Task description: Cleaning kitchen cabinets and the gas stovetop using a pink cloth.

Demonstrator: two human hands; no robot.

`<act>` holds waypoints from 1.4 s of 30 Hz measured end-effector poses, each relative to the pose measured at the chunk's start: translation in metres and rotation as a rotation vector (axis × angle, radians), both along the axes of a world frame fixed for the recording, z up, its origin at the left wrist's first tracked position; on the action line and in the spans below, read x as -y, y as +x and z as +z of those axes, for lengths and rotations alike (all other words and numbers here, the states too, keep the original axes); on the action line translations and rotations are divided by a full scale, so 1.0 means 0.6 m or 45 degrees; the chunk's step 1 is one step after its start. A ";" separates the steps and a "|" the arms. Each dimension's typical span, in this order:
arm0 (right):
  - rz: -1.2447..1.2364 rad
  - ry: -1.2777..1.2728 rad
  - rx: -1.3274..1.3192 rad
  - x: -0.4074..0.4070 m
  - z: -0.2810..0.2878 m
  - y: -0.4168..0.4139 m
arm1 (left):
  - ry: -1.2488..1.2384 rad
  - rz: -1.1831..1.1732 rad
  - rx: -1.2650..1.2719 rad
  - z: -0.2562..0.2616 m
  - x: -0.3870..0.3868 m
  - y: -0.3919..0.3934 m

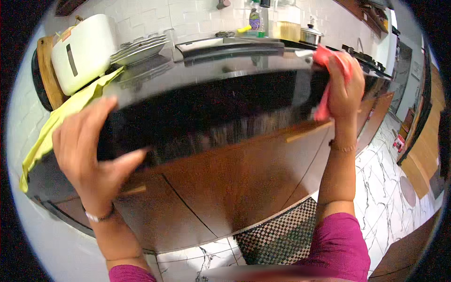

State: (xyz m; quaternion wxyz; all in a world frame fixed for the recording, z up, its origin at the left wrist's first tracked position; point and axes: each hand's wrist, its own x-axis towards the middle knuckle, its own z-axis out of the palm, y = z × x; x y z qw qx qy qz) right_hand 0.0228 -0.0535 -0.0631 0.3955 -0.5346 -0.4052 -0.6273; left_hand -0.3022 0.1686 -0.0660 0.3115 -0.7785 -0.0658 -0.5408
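Observation:
My right hand (345,86) grips a crumpled pink-red cloth (333,58) at the right part of the dark glossy countertop (211,88), and an end of the cloth hangs down past the counter's front. Slightly blurred, my left hand (84,148) holds nothing; its fingers and thumb are spread near the counter's front edge at the left. Beside it a yellow-green cloth (70,105) lies along the left end of the counter, partly beneath a white box-shaped container (84,53). Whether my left hand touches the counter cannot be told.
Stacked plates (141,51) stand beside the white container, with a wooden board (49,70) behind it. Farther back are the sink's rim (229,46), a dish soap bottle (254,19), a lidded pot (311,35) and a gas stove (366,60). A checkered mat (278,229) lies on the floor.

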 end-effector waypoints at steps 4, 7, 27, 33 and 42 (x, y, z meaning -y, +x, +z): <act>-0.040 -0.154 -0.188 0.006 -0.019 -0.005 | -0.122 0.069 -0.041 -0.009 -0.003 -0.005; 0.043 -0.195 -0.200 0.000 -0.015 -0.011 | -0.173 0.143 -0.118 -0.011 0.004 -0.026; 0.947 -0.843 -1.462 0.043 0.118 0.008 | -0.478 0.304 -0.200 -0.053 0.019 -0.023; 0.787 -0.908 -0.925 -0.009 0.165 -0.004 | -0.528 0.298 -0.312 -0.040 0.026 -0.021; 0.790 -1.932 -0.417 -0.076 0.117 -0.132 | -0.556 0.249 -0.290 -0.055 0.040 -0.031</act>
